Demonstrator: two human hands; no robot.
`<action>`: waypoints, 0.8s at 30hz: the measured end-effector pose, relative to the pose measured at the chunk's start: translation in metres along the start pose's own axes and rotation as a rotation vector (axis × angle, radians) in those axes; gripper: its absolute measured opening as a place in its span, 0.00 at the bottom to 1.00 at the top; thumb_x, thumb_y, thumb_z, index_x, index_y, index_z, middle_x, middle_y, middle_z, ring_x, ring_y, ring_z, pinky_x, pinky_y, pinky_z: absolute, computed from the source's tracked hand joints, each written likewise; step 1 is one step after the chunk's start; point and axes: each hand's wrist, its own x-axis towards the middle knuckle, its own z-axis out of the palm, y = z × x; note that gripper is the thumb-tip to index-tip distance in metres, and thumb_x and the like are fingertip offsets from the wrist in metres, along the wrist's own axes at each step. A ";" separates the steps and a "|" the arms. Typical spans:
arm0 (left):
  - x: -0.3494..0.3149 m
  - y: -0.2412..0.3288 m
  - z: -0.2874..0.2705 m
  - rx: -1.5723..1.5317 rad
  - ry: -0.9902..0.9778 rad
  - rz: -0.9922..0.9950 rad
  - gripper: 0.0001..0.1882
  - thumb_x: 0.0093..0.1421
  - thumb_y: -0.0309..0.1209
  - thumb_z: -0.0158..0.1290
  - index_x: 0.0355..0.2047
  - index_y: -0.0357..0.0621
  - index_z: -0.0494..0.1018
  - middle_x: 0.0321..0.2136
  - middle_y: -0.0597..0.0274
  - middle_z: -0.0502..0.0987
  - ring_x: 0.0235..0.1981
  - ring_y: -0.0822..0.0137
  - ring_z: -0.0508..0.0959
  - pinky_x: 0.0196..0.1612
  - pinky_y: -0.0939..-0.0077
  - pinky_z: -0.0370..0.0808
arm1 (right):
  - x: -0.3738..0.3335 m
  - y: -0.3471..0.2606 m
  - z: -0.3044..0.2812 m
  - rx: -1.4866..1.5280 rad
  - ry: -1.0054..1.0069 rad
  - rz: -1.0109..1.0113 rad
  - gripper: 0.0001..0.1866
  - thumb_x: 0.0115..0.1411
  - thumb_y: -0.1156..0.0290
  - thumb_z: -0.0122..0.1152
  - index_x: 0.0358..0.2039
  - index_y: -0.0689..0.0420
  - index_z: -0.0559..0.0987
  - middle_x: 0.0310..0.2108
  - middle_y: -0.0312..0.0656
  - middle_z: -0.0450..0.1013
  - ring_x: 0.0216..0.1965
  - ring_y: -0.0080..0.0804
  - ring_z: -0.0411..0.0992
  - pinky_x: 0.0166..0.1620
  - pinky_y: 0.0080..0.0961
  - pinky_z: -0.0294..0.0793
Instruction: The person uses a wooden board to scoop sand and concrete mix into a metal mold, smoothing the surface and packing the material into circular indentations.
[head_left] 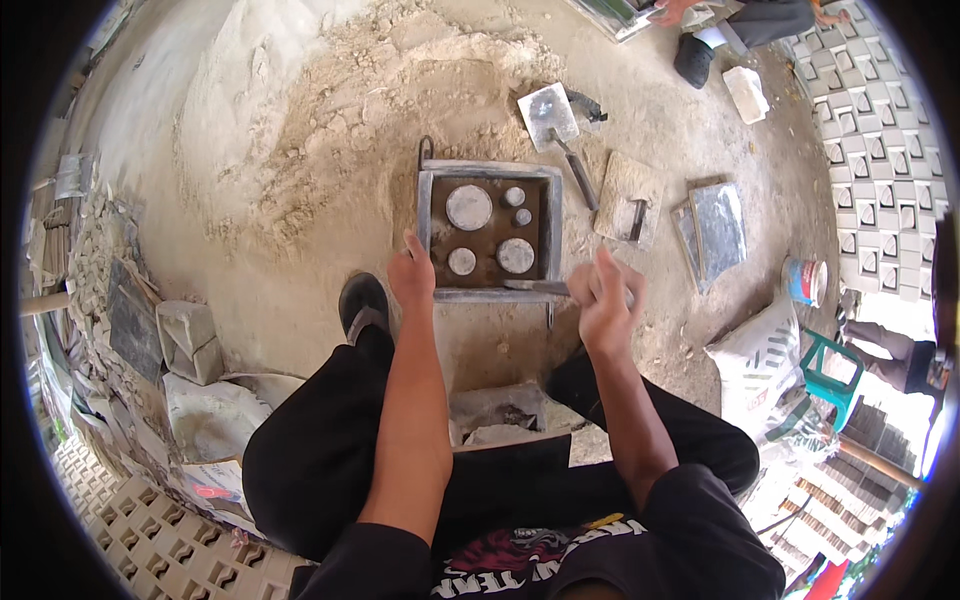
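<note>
A rectangular mould frame (490, 168) stands on the ground before me, filled with brown sand. Several round pale discs, among them a large disc (469, 207) and another near the lower right corner (515, 255), sit in the sand. My left hand (411, 275) is closed at the frame's left side, its fingertips partly hidden. In my right hand (606, 298), a narrow flat-bladed trowel (535, 287) is held by its handle. Its blade points left along the frame's near edge.
Loose sand (330, 130) is heaped beyond the frame. To the right lie a square trowel (549, 115), a wooden float (627, 200) and flat slabs (715, 230). A white sack (755, 360), green stool (832, 375) and bucket (804, 280) stand farther right. Another person's foot (693, 60) shows at top right.
</note>
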 end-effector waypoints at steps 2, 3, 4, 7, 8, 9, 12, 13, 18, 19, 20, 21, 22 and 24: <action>0.001 -0.001 0.003 -0.031 0.035 0.006 0.38 0.65 0.56 0.32 0.30 0.30 0.79 0.29 0.33 0.77 0.35 0.35 0.76 0.41 0.46 0.70 | -0.013 -0.019 0.002 0.025 -0.044 -0.119 0.27 0.67 0.68 0.44 0.11 0.51 0.51 0.10 0.29 0.44 0.12 0.18 0.44 0.19 0.24 0.41; -0.001 -0.004 0.006 -0.043 0.045 0.009 0.38 0.65 0.55 0.32 0.30 0.30 0.78 0.28 0.34 0.77 0.34 0.36 0.76 0.41 0.46 0.70 | -0.014 -0.010 0.000 -0.057 -0.048 -0.113 0.27 0.67 0.68 0.44 0.11 0.50 0.51 0.10 0.29 0.45 0.12 0.18 0.44 0.18 0.24 0.41; -0.002 -0.008 0.006 -0.032 0.031 -0.024 0.37 0.65 0.55 0.32 0.30 0.30 0.78 0.28 0.34 0.77 0.34 0.36 0.76 0.41 0.46 0.70 | -0.012 0.008 -0.002 -0.139 -0.052 -0.107 0.27 0.67 0.68 0.43 0.11 0.50 0.51 0.10 0.29 0.46 0.12 0.18 0.45 0.18 0.24 0.41; 0.005 -0.003 0.004 -0.053 0.028 -0.066 0.35 0.65 0.52 0.34 0.29 0.30 0.78 0.28 0.34 0.77 0.34 0.35 0.76 0.41 0.46 0.70 | -0.005 0.002 -0.007 -0.081 -0.022 -0.039 0.26 0.67 0.69 0.42 0.10 0.51 0.53 0.09 0.29 0.48 0.11 0.18 0.45 0.18 0.25 0.42; -0.001 -0.003 0.003 -0.069 0.036 -0.060 0.34 0.65 0.51 0.35 0.29 0.30 0.78 0.28 0.33 0.77 0.34 0.35 0.76 0.42 0.46 0.70 | -0.006 -0.005 -0.010 -0.011 -0.003 0.007 0.26 0.67 0.69 0.42 0.10 0.52 0.54 0.09 0.29 0.48 0.11 0.18 0.46 0.18 0.25 0.42; -0.004 -0.003 0.002 -0.084 0.043 -0.054 0.33 0.64 0.50 0.36 0.29 0.29 0.78 0.27 0.33 0.77 0.34 0.35 0.76 0.42 0.46 0.70 | -0.010 -0.010 -0.011 0.038 -0.052 -0.088 0.25 0.67 0.70 0.43 0.10 0.52 0.55 0.10 0.28 0.46 0.11 0.18 0.45 0.18 0.24 0.43; -0.002 0.002 0.003 -0.043 0.053 -0.051 0.32 0.62 0.49 0.39 0.29 0.28 0.78 0.29 0.32 0.77 0.36 0.35 0.77 0.43 0.47 0.70 | -0.009 0.029 -0.010 -0.361 -0.015 -0.363 0.25 0.67 0.71 0.42 0.10 0.52 0.57 0.10 0.28 0.46 0.12 0.17 0.45 0.18 0.24 0.43; -0.005 0.003 0.004 -0.050 0.041 -0.095 0.32 0.61 0.50 0.39 0.30 0.28 0.78 0.30 0.32 0.77 0.36 0.36 0.77 0.44 0.47 0.70 | -0.010 0.029 -0.012 -0.255 0.017 -0.270 0.25 0.67 0.71 0.43 0.10 0.52 0.57 0.10 0.28 0.47 0.12 0.18 0.46 0.18 0.24 0.44; 0.008 -0.014 0.010 -0.115 -0.004 -0.167 0.34 0.59 0.53 0.40 0.31 0.28 0.78 0.33 0.33 0.78 0.40 0.37 0.77 0.46 0.48 0.70 | -0.021 0.001 0.003 -0.077 -0.077 -0.252 0.19 0.67 0.72 0.43 0.16 0.56 0.63 0.11 0.31 0.53 0.13 0.19 0.51 0.18 0.23 0.47; 0.012 -0.021 0.013 -0.115 -0.013 -0.166 0.34 0.59 0.54 0.40 0.31 0.28 0.78 0.33 0.33 0.78 0.40 0.37 0.77 0.47 0.48 0.70 | -0.022 0.027 -0.002 -0.219 -0.089 -0.313 0.19 0.67 0.73 0.43 0.16 0.56 0.62 0.11 0.31 0.52 0.13 0.19 0.50 0.18 0.23 0.46; 0.015 -0.022 0.016 -0.120 -0.030 -0.160 0.34 0.59 0.54 0.40 0.32 0.28 0.78 0.33 0.33 0.78 0.40 0.37 0.77 0.47 0.49 0.70 | -0.018 0.033 0.007 -0.153 0.008 -0.286 0.19 0.66 0.73 0.42 0.16 0.55 0.61 0.11 0.31 0.52 0.13 0.19 0.50 0.18 0.23 0.46; 0.017 -0.023 0.019 -0.124 -0.046 -0.155 0.34 0.59 0.54 0.40 0.32 0.28 0.78 0.33 0.33 0.78 0.41 0.37 0.77 0.48 0.49 0.70 | -0.014 0.039 0.018 -0.087 0.106 -0.259 0.20 0.66 0.73 0.42 0.15 0.55 0.61 0.11 0.31 0.52 0.13 0.18 0.50 0.18 0.23 0.46; 0.016 -0.024 0.024 -0.152 -0.056 -0.158 0.35 0.59 0.54 0.41 0.33 0.28 0.78 0.35 0.32 0.77 0.42 0.37 0.76 0.49 0.50 0.69 | -0.013 0.033 0.015 -0.083 0.095 -0.170 0.21 0.66 0.73 0.42 0.14 0.54 0.59 0.10 0.31 0.52 0.13 0.18 0.50 0.17 0.23 0.46; 0.022 -0.038 0.033 -0.205 -0.039 -0.182 0.35 0.59 0.55 0.41 0.36 0.27 0.77 0.37 0.31 0.77 0.45 0.37 0.75 0.50 0.51 0.68 | -0.009 0.010 0.022 -0.050 0.016 -0.103 0.23 0.66 0.72 0.43 0.12 0.55 0.58 0.11 0.31 0.54 0.14 0.18 0.51 0.18 0.22 0.48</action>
